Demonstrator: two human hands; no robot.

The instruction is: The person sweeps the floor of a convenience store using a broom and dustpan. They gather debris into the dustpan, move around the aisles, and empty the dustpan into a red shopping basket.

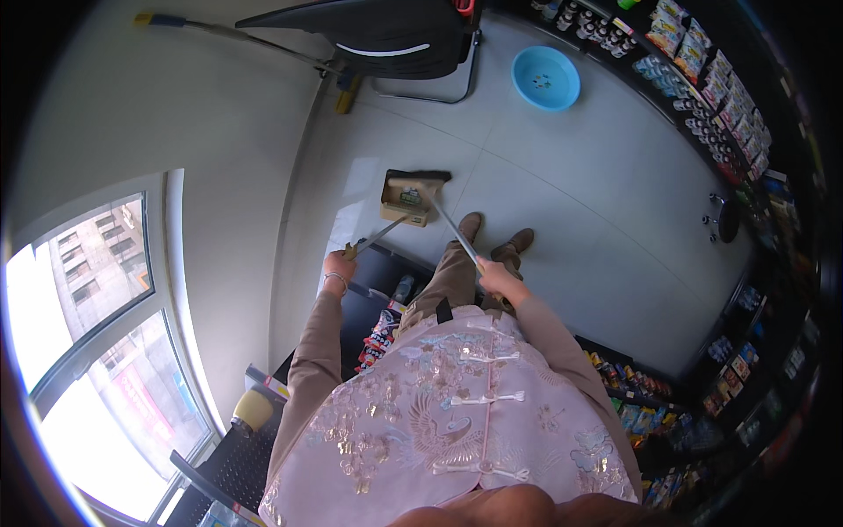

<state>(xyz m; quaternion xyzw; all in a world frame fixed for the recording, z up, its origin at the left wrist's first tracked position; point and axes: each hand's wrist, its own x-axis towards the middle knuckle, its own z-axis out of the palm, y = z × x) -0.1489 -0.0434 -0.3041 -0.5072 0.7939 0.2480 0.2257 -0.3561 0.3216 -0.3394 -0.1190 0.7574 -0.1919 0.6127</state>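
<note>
My left hand [340, 265] grips the upper end of the handle of a tan long-handled dustpan [403, 213]. The pan sits on the tiled floor [560, 217] ahead of me, and something small with green on it lies inside. In my right hand [500, 280] is the handle of a broom [454, 227]. Its tan head and dark bristles lie across the far edge of the pan; whether the bristles touch the floor I cannot tell. Both handles slant away from me towards the pan.
A light blue basin [546, 78] with small bits inside stands on the floor. A black chair [402, 39] and a mop [346, 92] are by the wall. Stocked shelves [711, 85] curve along the right, near a wheeled stool [726, 221]. A window [112, 316] is at left.
</note>
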